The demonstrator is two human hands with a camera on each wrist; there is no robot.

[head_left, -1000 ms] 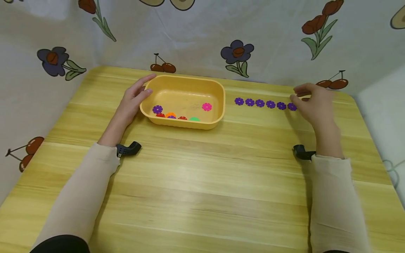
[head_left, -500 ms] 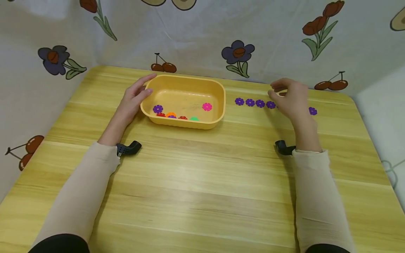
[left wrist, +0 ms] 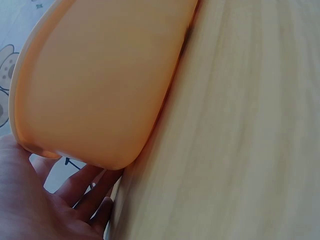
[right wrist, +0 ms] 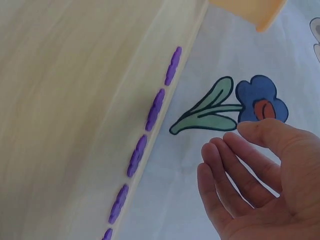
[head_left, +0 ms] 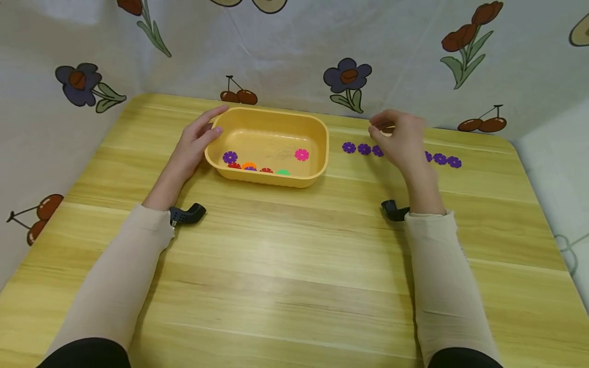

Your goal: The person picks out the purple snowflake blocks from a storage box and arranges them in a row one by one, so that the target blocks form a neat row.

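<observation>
A yellow plastic tub (head_left: 271, 180) stands at the back of the table, left of centre. My left hand (head_left: 189, 148) holds its left end, thumb at the rim and index finger along the back corner; the left wrist view shows the other fingers against the outer wall (left wrist: 100, 90). My right hand (head_left: 405, 140) hovers over a row of purple flower-shaped plastic discs (head_left: 348, 147), hiding the middle of the row. In the right wrist view its fingers curve loosely with nothing between them, apart from the purple discs (right wrist: 155, 110).
Inside the tub lie a pink disc (head_left: 301, 154), a purple disc (head_left: 230, 157) and several red, orange and green ones, partly hidden by the front wall. The wooden table (head_left: 285, 266) meets a printed cloth (head_left: 285, 51) at the back.
My right hand has moved left along the row, from its right end to above its middle, uncovering the discs at the right. The left hand and the tub have stayed in place.
</observation>
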